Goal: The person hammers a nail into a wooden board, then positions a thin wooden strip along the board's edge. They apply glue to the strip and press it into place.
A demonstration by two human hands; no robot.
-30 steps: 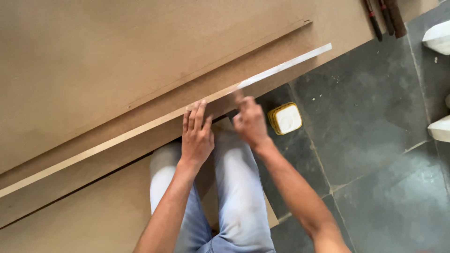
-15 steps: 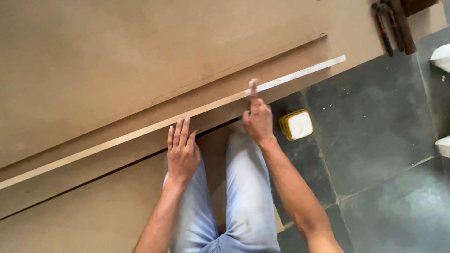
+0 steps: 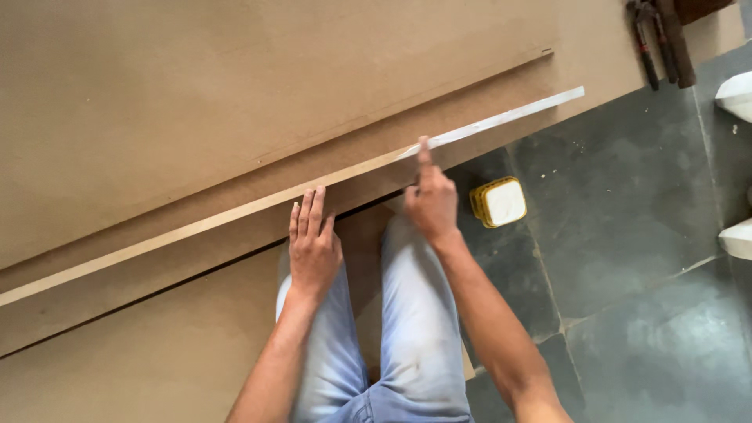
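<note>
I'm looking straight down over my knees in pale jeans (image 3: 415,313) at a stack of brown fibreboard sheets (image 3: 235,94), matte and smooth, lying across a dark grey stone tile floor (image 3: 627,258). Along the edge of the upper board runs a long narrow edge-banding strip (image 3: 235,213), tan where it lies on the board and pale, almost white, where its free end juts out past the corner toward the right. My left hand (image 3: 313,247) lies flat, fingers together and stretched out, fingertips pressing on the strip against the board edge. My right hand (image 3: 431,196) is loosely curled with the forefinger straight out, its tip pressing on the strip just where the colour changes; neither hand grips anything. The strip looks thin, light and bendy, I'd judge, likely to kink if lifted by one end, so flat pressure along its length suits it better than a pinch. The boards look stiff and heavy. Just right of my right hand sits a small square yellow tin (image 3: 498,202) with a white lid. At the top right corner lie dark metal clamps (image 3: 658,39), and white rounded objects (image 3: 736,98) peek in at the right edge
</note>
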